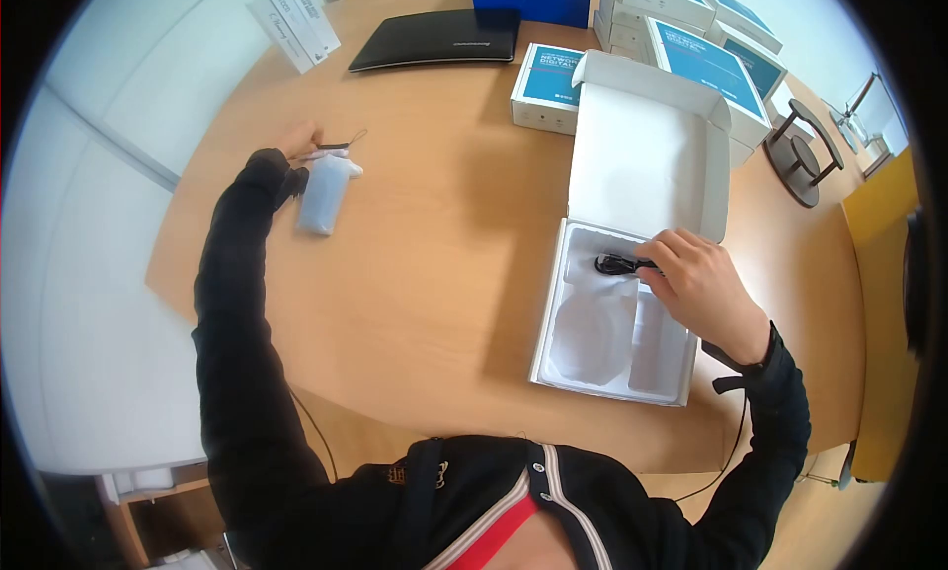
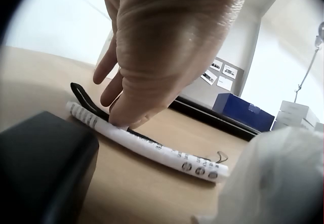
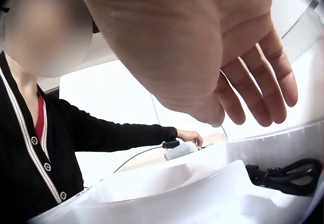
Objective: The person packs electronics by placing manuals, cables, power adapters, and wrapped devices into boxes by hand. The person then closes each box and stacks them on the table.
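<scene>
At the left of the table, my left hand (image 1: 299, 139) pinches a thin black strap (image 2: 86, 100) that ends in a small cord loop. Alongside the strap lies a narrow roll of white printed paper (image 2: 152, 150). A pale bluish item in a plastic bag (image 1: 324, 193) rests just in front of this hand. On the right, an open white box (image 1: 561, 304) holds a moulded white tray with shaped hollows. My right hand (image 1: 706, 286) hovers over the tray's far hollow, its fingers extended downward. Beneath them a bundled black cable (image 3: 286, 177) lies in the hollow.
A black laptop (image 1: 434, 39), closed, lies at the back beside a blue box (image 1: 530, 0). Several white and teal boxes (image 1: 703, 62) are stacked behind the raised lid (image 1: 647, 155). At the far right stands a dark brown stand (image 1: 802, 155). Printed cards (image 1: 296, 27) are at the back left.
</scene>
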A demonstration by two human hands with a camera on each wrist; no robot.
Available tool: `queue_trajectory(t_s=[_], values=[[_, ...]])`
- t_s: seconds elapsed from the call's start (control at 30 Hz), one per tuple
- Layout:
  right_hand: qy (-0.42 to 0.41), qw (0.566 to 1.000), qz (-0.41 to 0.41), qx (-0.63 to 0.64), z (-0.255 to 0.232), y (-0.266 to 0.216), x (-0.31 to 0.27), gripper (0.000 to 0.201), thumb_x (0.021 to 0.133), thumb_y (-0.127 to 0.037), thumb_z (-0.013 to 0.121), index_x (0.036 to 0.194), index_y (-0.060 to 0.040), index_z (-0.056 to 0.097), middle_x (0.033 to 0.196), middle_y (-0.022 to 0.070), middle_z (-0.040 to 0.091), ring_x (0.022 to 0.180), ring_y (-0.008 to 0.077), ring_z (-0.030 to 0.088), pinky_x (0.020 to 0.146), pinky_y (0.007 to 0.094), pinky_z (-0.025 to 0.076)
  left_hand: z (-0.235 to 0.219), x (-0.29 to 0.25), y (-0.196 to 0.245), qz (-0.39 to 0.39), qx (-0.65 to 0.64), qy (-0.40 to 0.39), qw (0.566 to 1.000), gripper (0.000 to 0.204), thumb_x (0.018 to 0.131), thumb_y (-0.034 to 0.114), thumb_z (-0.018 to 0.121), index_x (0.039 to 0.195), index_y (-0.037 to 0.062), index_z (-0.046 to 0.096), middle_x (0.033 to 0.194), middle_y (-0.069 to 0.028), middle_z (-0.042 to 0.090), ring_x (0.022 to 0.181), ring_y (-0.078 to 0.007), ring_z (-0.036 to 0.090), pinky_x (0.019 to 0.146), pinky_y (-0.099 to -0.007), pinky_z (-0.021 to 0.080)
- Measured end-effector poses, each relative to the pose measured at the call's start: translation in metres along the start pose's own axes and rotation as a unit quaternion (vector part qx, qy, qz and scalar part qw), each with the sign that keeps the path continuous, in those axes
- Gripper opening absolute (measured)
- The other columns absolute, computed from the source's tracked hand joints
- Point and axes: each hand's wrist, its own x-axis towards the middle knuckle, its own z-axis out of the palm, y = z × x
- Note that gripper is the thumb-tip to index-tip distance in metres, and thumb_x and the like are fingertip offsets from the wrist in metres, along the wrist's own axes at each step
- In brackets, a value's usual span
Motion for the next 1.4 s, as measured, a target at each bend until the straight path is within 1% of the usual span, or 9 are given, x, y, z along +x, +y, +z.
queue_trajectory(t_s=[0.3,0.47,0.6,0.7,0.77,1.0,1.07,1.27,1.4], values=[[0.016,0.999,0.019,0.046,-0.019,-0.004,-0.006,0.017,0.079,-0.012,0.066,0.091,-0.0028,0.058,0.079,0.0073,0.057,0.074,0.0239,0.057,0.062,0.0333,0.046,-0.021,-0.016,0.025,0.090,0.007,0.181,0.979,0.006,0.074,0.006,0.057,0.077,0.0033,0.052,0.065,-0.0133,0.056,0.060,-0.0246,0.055,0.055,-0.0363,0.043],[0.142,0.967,0.071,0.200,-0.038,-0.017,0.014,0.035,0.081,-0.018,0.066,0.110,-0.0005,0.056,0.090,0.0133,0.061,0.083,0.0270,0.060,0.069,0.0340,0.048,-0.073,-0.103,0.197,0.287,-0.058,0.291,0.911,0.008,0.075,0.005,0.058,0.078,0.0025,0.050,0.064,-0.0117,0.054,0.055,-0.0239,0.055,0.051,-0.0322,0.043],[0.161,0.970,0.029,0.183,-0.033,-0.016,0.033,0.047,0.079,-0.029,0.068,0.114,0.0005,0.055,0.096,0.0179,0.062,0.084,0.0299,0.061,0.072,0.0373,0.049,-0.072,-0.166,0.317,0.372,-0.134,0.172,0.902,0.010,0.074,0.002,0.057,0.077,0.0039,0.048,0.062,-0.0116,0.051,0.056,-0.0268,0.055,0.050,-0.0348,0.042],[-0.129,0.950,0.118,0.260,-0.028,-0.018,0.036,0.040,0.080,-0.033,0.065,0.100,0.0022,0.063,0.072,0.0175,0.064,0.068,0.0334,0.061,0.065,0.0381,0.050,-0.047,-0.160,0.358,0.473,-0.093,0.251,0.839,0.014,0.074,0.000,0.057,0.079,0.0018,0.044,0.065,-0.0138,0.053,0.059,-0.0286,0.057,0.048,-0.0365,0.044],[-0.150,0.964,0.107,0.193,-0.011,-0.010,0.032,0.024,0.084,-0.020,0.061,0.093,0.0026,0.063,0.060,0.0158,0.057,0.053,0.0304,0.053,0.057,0.0390,0.045,-0.034,-0.151,0.373,0.483,-0.078,0.234,0.840,0.016,0.074,0.000,0.058,0.081,-0.0002,0.044,0.069,-0.0154,0.057,0.061,-0.0305,0.059,0.047,-0.0378,0.046],[-0.144,0.987,0.071,-0.024,0.029,0.018,0.008,0.020,0.087,-0.019,0.056,0.079,-0.0032,0.064,0.073,0.0136,0.059,0.068,0.0304,0.057,0.062,0.0396,0.045,0.006,-0.119,0.394,0.474,-0.086,0.142,0.864,0.012,0.074,0.001,0.057,0.078,-0.0002,0.046,0.057,-0.0168,0.055,0.056,-0.0306,0.060,0.048,-0.0381,0.046],[-0.025,0.992,-0.059,-0.111,0.038,0.022,0.005,0.015,0.083,-0.015,0.057,0.074,-0.0038,0.063,0.082,0.0119,0.058,0.073,0.0292,0.057,0.064,0.0366,0.046,0.013,-0.114,0.396,0.485,-0.040,0.131,0.864,0.010,0.074,0.002,0.056,0.076,-0.0003,0.046,0.057,-0.0171,0.055,0.056,-0.0301,0.060,0.048,-0.0378,0.046],[-0.213,0.974,0.029,-0.068,0.038,0.019,0.004,0.004,0.076,-0.001,0.054,0.075,0.0003,0.058,0.085,0.0156,0.059,0.076,0.0297,0.060,0.066,0.0360,0.049,0.019,-0.111,0.396,0.513,0.007,0.191,0.837,0.008,0.069,0.003,0.058,0.072,-0.0005,0.051,0.056,-0.0136,0.056,0.055,-0.0270,0.060,0.047,-0.0359,0.046],[-0.160,0.986,0.049,-0.015,0.036,0.018,0.004,0.006,0.075,0.001,0.053,0.080,0.0027,0.058,0.082,0.0173,0.061,0.074,0.0301,0.062,0.065,0.0373,0.050,0.022,-0.124,0.405,0.464,0.034,0.191,0.864,0.005,0.067,0.001,0.058,0.066,0.0004,0.053,0.058,-0.0144,0.057,0.057,-0.0278,0.061,0.047,-0.0355,0.047]])
